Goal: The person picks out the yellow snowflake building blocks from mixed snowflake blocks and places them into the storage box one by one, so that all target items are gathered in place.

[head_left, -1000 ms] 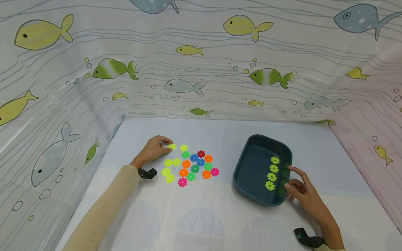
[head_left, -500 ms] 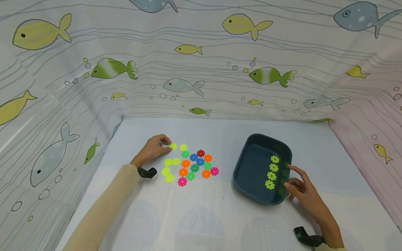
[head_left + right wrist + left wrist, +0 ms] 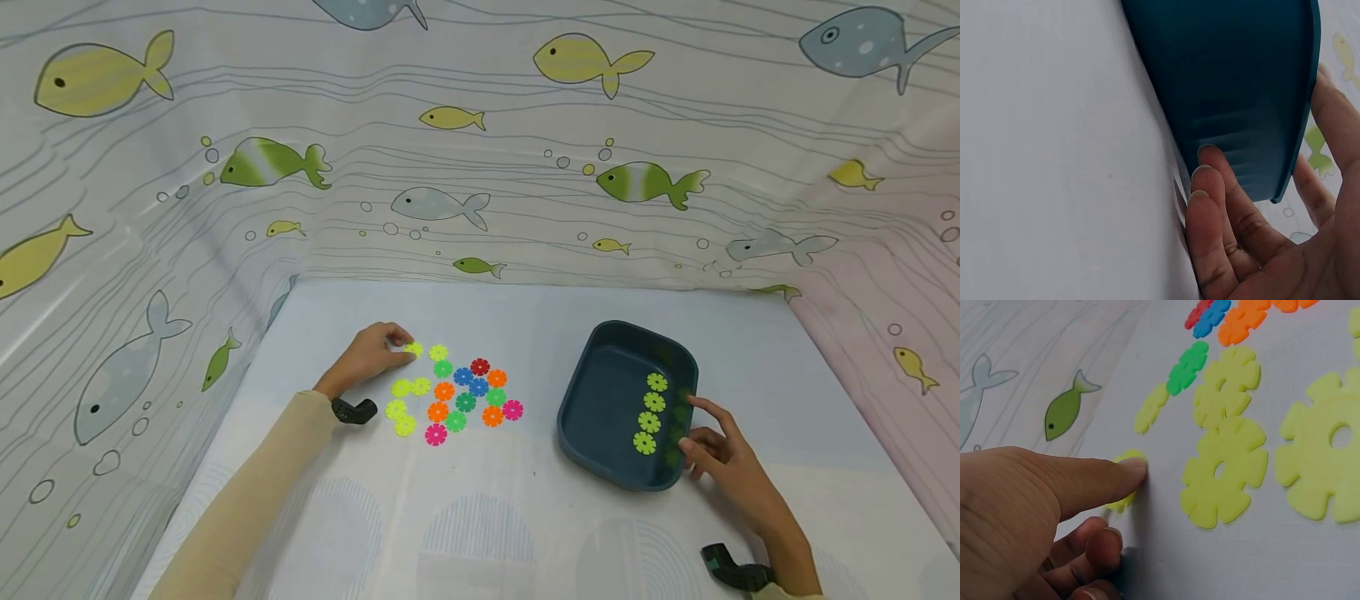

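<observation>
My left hand (image 3: 367, 354) is at the far left of a group of toy snowflake discs, pinching a yellow snowflake disc (image 3: 415, 350) between thumb and forefinger. In the left wrist view, the thumb (image 3: 1129, 472) covers much of that yellow disc. A dark blue rectangular tray (image 3: 600, 408) stands to the right, with several yellow discs (image 3: 649, 422) lined up inside it. My right hand (image 3: 731, 467) holds the tray's right side. In the right wrist view, several curled fingers (image 3: 1207, 206) lie along the tray's outer wall (image 3: 1241, 75), with other fingertips at its rim.
Other snowflake discs lie flat between the left hand and the tray: yellow (image 3: 405, 426), orange (image 3: 438, 412), green (image 3: 455, 422), blue (image 3: 478, 387), red (image 3: 480, 367) and pink (image 3: 436, 434). A fish-patterned sheet (image 3: 360, 242) rises behind the white tabletop (image 3: 480, 475) and along its sides.
The left hand and the yellow disc at its fingertips have shifted very slightly to the right. The right hand, the tray and the other discs stay in place.
</observation>
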`<action>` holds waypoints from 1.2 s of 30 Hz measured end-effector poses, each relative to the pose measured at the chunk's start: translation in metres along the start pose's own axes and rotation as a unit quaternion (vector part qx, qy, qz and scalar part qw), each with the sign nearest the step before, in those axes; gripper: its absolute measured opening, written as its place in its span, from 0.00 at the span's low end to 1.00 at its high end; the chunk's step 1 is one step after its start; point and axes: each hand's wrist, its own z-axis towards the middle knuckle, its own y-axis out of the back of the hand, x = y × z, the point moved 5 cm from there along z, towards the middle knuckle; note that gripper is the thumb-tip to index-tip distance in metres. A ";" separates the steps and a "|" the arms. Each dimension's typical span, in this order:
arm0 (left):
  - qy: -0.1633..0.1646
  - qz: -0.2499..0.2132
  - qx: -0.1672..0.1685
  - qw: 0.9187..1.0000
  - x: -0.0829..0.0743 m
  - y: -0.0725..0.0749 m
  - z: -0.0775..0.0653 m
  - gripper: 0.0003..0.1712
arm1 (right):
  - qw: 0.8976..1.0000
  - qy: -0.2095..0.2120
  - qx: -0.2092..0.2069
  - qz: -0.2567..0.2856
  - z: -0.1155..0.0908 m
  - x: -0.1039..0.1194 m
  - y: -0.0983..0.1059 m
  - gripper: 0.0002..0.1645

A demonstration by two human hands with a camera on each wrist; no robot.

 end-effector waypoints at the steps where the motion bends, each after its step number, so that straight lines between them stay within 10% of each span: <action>1: -0.001 -0.003 -0.002 1.000 0.000 0.000 0.000 0.19 | 1.000 -0.001 0.000 -0.001 0.000 0.000 0.000 0.42; 14: 0.022 -0.086 0.004 0.996 0.006 0.000 -0.001 0.16 | 1.000 0.002 0.004 0.007 0.000 -0.001 0.000 0.42; 36: -0.011 -0.078 0.009 0.997 -0.015 0.001 -0.004 0.15 | 1.000 0.000 0.001 0.002 0.000 -0.001 -0.001 0.42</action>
